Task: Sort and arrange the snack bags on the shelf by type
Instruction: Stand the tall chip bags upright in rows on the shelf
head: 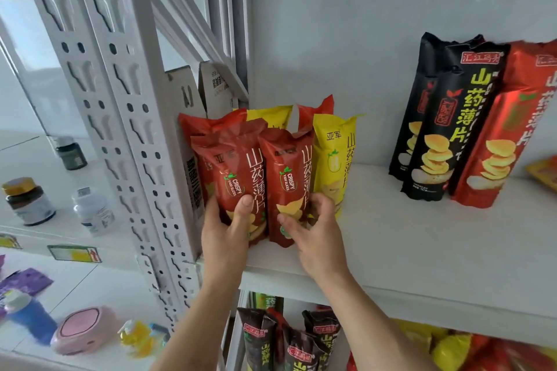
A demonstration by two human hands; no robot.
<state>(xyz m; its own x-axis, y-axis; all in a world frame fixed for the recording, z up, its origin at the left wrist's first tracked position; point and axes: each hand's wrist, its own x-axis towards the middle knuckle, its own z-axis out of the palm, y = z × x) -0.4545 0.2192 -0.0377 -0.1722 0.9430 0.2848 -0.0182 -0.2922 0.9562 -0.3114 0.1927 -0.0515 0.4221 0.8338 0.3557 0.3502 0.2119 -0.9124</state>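
On the white shelf (422, 250) I see two dark red yam-slice bags (238, 178) standing upright at 9 o'clock, more red bags behind them. Yellow yam-slice bags (333, 156) stand just beside them, toward 3 o'clock. At 2 o'clock, well apart, two black bags (443, 129) and a bright red bag (509, 141) lean against the wall.

A: Left of the upright (120, 105)?

B: Three bottles (28, 201) on a white ledge, one dark (70, 153), one clear (93, 210). A green label (73, 253) on the ledge's edge.

A: Below that?

B: A pink case (86, 330), a blue bottle (30, 318), a yellow sprayer (135, 337), purple packets (27, 281).

A: Behind the upright?

B: A folded carton (215, 89), printed, standing upright.
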